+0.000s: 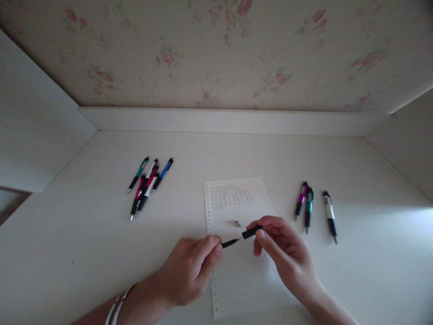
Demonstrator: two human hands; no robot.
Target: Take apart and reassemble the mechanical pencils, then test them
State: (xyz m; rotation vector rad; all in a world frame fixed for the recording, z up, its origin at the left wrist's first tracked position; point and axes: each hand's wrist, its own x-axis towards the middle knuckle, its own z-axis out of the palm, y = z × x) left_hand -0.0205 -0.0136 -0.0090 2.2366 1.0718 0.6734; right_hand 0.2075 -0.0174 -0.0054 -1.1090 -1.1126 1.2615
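Note:
My left hand (196,266) is closed in a pinch on a taken-apart pen (230,243). Its slim black front end points right, and the rest is hidden in my fist. Between thumb and fingertips, my right hand (284,253) grips a short black pen grip (251,232). The pen's thin tip lies close to the left end of that grip; whether they touch I cannot tell. Just behind them, a small silver pen tip (238,223) rests on a sheet of lined, hole-punched paper (243,289). Handwriting covers the sheet's upper part.
To the left lies a loose group of several pens, among them a teal pen (139,174) and a blue pen (164,174). On the right are a purple pen (301,200), a green pen (308,209) and a white pen (329,214). A floral-papered wall (216,58) stands behind the white desk (84,243).

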